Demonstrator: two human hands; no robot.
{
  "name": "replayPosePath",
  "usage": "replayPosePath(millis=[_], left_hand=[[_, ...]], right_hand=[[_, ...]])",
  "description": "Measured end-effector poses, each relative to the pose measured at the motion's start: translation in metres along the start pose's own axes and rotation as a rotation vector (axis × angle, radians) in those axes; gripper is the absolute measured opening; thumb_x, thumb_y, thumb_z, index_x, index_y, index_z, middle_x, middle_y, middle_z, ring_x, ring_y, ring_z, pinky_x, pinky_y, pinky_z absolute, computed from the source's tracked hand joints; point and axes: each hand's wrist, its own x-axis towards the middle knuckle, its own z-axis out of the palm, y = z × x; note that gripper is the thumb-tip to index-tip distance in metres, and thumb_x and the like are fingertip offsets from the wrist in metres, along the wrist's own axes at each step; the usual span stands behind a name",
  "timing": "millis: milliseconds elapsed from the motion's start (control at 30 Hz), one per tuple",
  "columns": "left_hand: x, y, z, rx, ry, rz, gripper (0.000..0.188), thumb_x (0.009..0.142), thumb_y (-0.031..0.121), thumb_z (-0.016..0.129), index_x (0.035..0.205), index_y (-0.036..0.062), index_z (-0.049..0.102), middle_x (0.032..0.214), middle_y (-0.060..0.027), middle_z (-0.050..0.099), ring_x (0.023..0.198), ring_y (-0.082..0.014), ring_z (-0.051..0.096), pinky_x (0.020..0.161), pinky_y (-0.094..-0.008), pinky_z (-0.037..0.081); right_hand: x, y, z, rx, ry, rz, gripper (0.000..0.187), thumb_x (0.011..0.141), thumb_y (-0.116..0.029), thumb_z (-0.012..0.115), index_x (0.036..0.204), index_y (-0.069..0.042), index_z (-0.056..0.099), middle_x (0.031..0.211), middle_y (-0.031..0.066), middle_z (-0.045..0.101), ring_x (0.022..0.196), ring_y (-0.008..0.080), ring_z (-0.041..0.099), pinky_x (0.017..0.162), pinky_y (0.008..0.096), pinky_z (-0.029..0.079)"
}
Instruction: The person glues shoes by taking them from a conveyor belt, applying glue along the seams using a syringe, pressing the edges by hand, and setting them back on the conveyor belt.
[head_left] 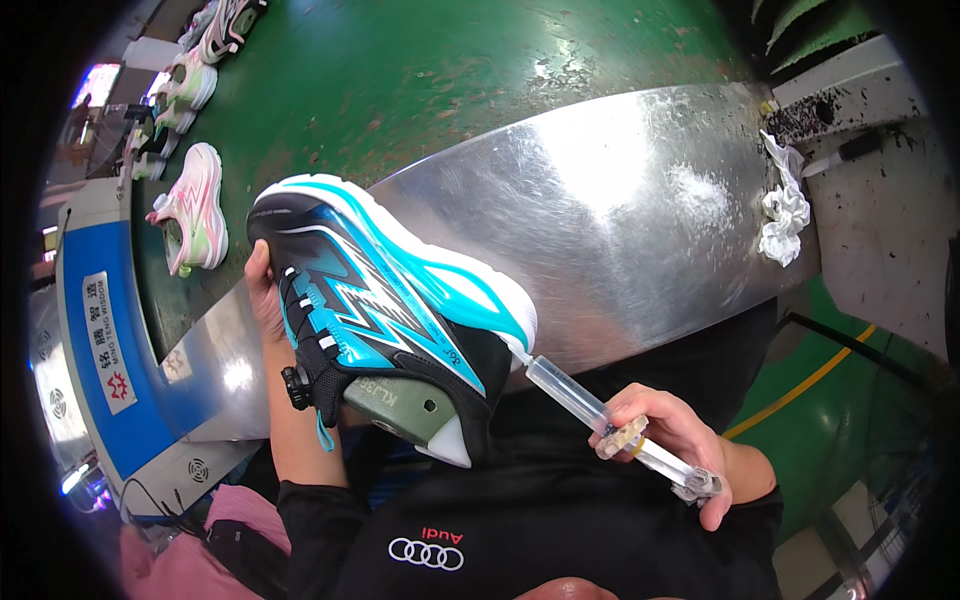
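On the left, the person's left hand [262, 292] has its fingers wrapped round the toe end of a blue-and-black shoe [395, 285], tilted over the desk's [450, 190] near edge. A green last [405, 405] fills its collar. Further right, a clear syringe [570, 390] points its tip at the heel, by the sole edge, grasped in the curled fingers of the right hand [685, 425]. I'd judge the heel is being worked now; how much of the edge is done or left I can't tell.

Around them, a pink-and-green shoe [200, 210] stands beyond the desk's far left edge, near a row of shoes [187, 90]. Crumpled white tissue [783, 215] lies at the desk's right end, out of the way. The shoe itself hides much of the left hand.
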Motion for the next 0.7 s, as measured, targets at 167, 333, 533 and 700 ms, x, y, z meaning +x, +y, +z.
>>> replayPosePath(millis=[167,333,533,700], left_hand=[[-0.020,0.013,-0.028,0.087,-0.010,-0.081,0.050,0.088,0.037,0.055,0.125,0.0036,0.050,0.117,-0.0157,0.060,0.103,-0.0303,0.061,0.088,-0.0490,0.052],[-0.043,0.030,-0.072,0.246,0.102,-0.062,0.047,0.090,0.031,0.051,0.125,-0.0004,0.047,0.117,-0.0184,0.059,0.103,-0.0313,0.061,0.089,-0.0462,0.050],[-0.082,0.028,-0.091,0.393,0.089,0.010,0.039,0.092,0.019,0.050,0.125,-0.0009,0.045,0.119,-0.0165,0.056,0.106,-0.0255,0.058,0.092,-0.0384,0.048],[-0.115,0.019,-0.086,0.361,0.201,-0.031,0.032,0.095,0.015,0.044,0.124,-0.0004,0.046,0.120,-0.0133,0.056,0.108,-0.0234,0.057,0.094,-0.0364,0.047]], right_hand=[[0.000,0.008,-0.008,0.026,-0.020,-0.030,0.115,0.058,-0.053,0.082,0.135,0.010,0.025,0.125,0.0158,0.036,0.117,0.0237,0.042,0.100,0.0354,0.033],[0.001,0.014,-0.012,0.061,-0.008,-0.048,0.113,0.059,-0.050,0.083,0.137,0.008,0.024,0.126,0.0144,0.037,0.117,0.0218,0.041,0.100,0.0341,0.031],[0.005,0.028,-0.011,0.024,-0.008,-0.027,0.112,0.057,-0.047,0.084,0.138,0.003,0.026,0.125,0.0112,0.039,0.114,0.0193,0.041,0.095,0.0301,0.031],[0.008,0.035,-0.011,-0.237,0.014,-0.024,0.111,0.055,-0.055,0.080,0.137,0.002,0.030,0.112,0.0051,0.041,0.080,0.0130,0.034,0.077,0.0258,0.031]])
